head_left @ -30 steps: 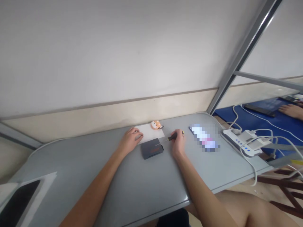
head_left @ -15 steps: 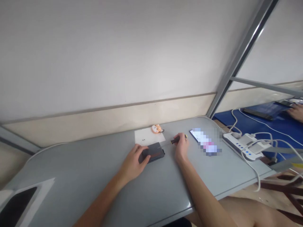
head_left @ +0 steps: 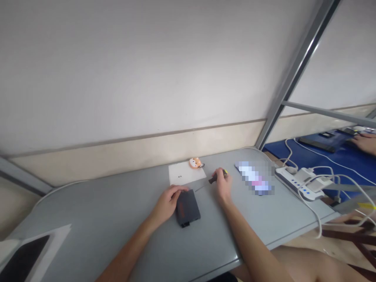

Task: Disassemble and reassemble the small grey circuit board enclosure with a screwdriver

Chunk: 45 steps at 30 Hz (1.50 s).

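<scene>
"Two black specks (head_left: pixel 179 176) are laid out; the flat dark-grey box (head_left: pixel 190 206)?"
"Seemingly unopened on the grey table (head_left: pixel 190 252), touched by the left hand (head_left: pixel 167 203), pinch unclear; dark-handled screwdriver (head_left: pixel 213 179) gripped by the right hand (head_left: pixel 224 187)."

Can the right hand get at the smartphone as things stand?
Probably yes: the smartphone lies close by on the desk, with nothing visible between, though the right hand is holding a screwdriver that could hinder grasping.

A single head-worn camera looks from above the near edge of the tabletop (head_left: pixel 96 211), forward and down across it to the wall (head_left: pixel 147 70) beyond, set back enough to take in both far corners
</scene>
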Tool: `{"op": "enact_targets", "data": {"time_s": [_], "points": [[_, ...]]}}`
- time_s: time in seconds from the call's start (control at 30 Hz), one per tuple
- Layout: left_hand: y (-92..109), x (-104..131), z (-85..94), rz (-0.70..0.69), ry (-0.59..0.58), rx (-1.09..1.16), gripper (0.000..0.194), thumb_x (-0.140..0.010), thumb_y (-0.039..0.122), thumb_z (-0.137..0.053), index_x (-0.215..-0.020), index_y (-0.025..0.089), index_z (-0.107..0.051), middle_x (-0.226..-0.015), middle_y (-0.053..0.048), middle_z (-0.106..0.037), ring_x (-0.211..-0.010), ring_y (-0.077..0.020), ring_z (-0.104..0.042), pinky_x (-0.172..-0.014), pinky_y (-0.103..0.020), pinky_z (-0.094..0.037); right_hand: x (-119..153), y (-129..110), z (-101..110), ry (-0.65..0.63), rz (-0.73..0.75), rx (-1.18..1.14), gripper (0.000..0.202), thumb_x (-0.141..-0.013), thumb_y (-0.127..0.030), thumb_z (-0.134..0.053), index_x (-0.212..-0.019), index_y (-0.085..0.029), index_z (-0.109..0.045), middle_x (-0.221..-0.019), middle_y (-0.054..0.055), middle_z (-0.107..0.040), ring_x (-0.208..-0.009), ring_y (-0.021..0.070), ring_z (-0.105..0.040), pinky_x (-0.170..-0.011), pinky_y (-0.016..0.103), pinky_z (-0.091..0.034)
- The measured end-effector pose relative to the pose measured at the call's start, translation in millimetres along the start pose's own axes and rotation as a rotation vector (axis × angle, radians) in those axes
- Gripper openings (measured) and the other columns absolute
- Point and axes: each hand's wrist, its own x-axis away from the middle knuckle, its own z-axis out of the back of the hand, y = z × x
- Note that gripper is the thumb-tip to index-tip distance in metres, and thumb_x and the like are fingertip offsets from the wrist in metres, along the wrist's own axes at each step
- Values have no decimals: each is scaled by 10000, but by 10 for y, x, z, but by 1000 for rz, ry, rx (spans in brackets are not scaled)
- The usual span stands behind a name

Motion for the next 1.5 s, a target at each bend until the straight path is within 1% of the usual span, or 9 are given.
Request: {"op": "enact_targets", "data": {"time_s": [0.1, 0.23, 0.33, 0.47, 0.7, 0.77, 0.9, 1.03, 1.5], "points": [[-20, -19, -17, 13, 42, 4, 334, -1047, 324, -432, -1001, 251, -754, -1055, -48, -783, -992, -218, -727, -951, -396, -573, 34, 1, -16, -84, 40, 31, 262, -828, -324, -521, -598, -206, -560, -563, -25, -507, -622, 156, -490, -634, 290, -355], [33, -6, -7, 17, 60, 9, 312, -1050, 381, -458, -1021, 235, -732, -1069, -56, -772, -1013, -220, -713, -952, -372, -559, 29, -4, -22, -71, 45, 54, 260, -812, -326, -514, -582, -209, -544, -564, -19, -510, -615, 158, -488, -623, 287, -360], [120, 29, 15, 31, 21, 4, 259, -1020, 409, -541, -1117, 240, -712, -1161, -64, -743, -1095, -227, -683, -1006, -375, -534, 11, 2, -18, -66, 39, 65, 252, -798, -327, -512, -575, -212, -539, -550, -18, -520, -604, 158, -496, -613, 288, -362], [149, 52, 45, -15, -80, -12, 223, -981, 335, -589, -1155, 260, -706, -1225, -67, -713, -1161, -240, -652, -1065, -410, -501, 0, 18, -12, -69, 20, 62, 253, -807, -334, -508, -590, -214, -557, -534, -21, -523, -596, 161, -515, -615, 293, -366], [42, -6, 46, 53, -78, 40, 240, -992, 337, -528, -1104, 249, -722, -1229, -65, -734, -1164, -243, -667, -1070, -427, -487, 0, -6, 2, -84, 16, 38, 300, -794, -350, -513, -528, -213, -534, -517, -27, -452, -561, 141, -459, -583, 290, -341], [33, -17, 37, 56, -72, 56, 236, -987, 324, -523, -1081, 247, -726, -1215, -62, -744, -1160, -242, -672, -1071, -426, -486, 13, -27, -4, -145, 25, 29, 318, -789, -366, -512, -514, -210, -535, -514, -23, -441, -559, 138, -446, -577, 288, -336], [34, -24, 17, 21, -54, 82, 224, -987, 319, -523, -1032, 246, -730, -1185, -58, -756, -1139, -236, -683, -1060, -418, -495, 70, -45, -50, -336, 54, 51, 321, -783, -371, -512, -511, -202, -543, -512, -20, -433, -557, 129, -415, -568, 280, -316], [37, -21, 8, -4, -47, 80, 230, -996, 310, -515, -1006, 247, -736, -1167, -56, -751, -1123, -227, -683, -1047, -405, -501, 124, -32, -94, -449, 44, 94, 298, -781, -354, -507, -533, -197, -559, -520, -17, -456, -548, 124, -416, -560, 276, -307], [63, -14, 1, -29, -40, 84, 246, -1015, 307, -504, -971, 240, -736, -1148, -65, -746, -1092, -224, -680, -1013, -396, -507, 145, -49, -95, -515, 37, 107, 310, -789, -350, -500, -526, -197, -562, -521, -17, -459, -546, 119, -406, -554, 281, -294]]}}
